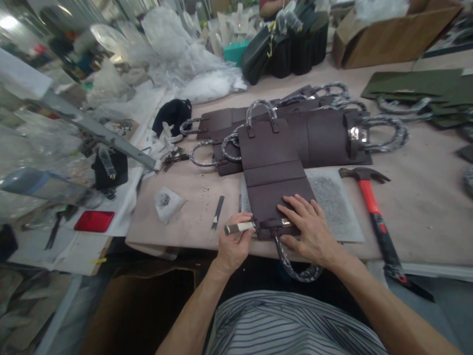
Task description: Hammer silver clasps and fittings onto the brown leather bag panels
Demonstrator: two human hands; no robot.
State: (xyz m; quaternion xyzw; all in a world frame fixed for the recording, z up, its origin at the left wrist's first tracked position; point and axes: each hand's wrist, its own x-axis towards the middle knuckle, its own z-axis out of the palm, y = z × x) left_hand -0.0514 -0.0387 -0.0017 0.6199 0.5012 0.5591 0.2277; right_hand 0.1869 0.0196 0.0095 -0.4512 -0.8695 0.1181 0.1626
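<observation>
A dark brown leather handbag panel (275, 170) lies lengthwise over a pale slab (338, 207), its near end at the table's front edge. My right hand (308, 229) rests on that end with fingers spread, beside a small shiny metal fitting (286, 222). A plastic-wrapped handle (301, 276) hangs from the panel over the edge. At the panel's near left corner, my left hand (233, 242) pinches a short pale bar with a brown end (239, 227). Whether the bar is a tool or part of the bag I cannot tell.
A claw hammer (375, 212) with a red and black handle lies at right. Left are a dark flat tool (218, 212), scattered small metal bits and a bag of them (166, 202). More brown panels (325, 135) lie behind; a red phone (94, 221) is far left.
</observation>
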